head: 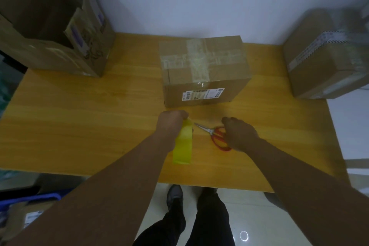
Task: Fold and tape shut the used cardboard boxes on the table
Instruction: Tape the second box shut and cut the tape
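A closed cardboard box [205, 70] with clear tape crossed over its top and a shipping label on its near side stands in the middle of the wooden table [89, 122]. Just in front of it, my left hand [169, 124] grips a yellow tape roll [183, 142] held upright above the table. My right hand [239, 134] rests on the red handles of a pair of scissors [211, 134] lying on the table, blades pointing left toward the tape. Whether its fingers go round the handles is hidden.
A large open cardboard box [54, 26] with flattened cardboard inside stands at the back left. A taped box [323, 56] sits at the right edge. More boxes and a blue crate [30, 199] lie on the floor at lower left. My legs stand at the table's near edge.
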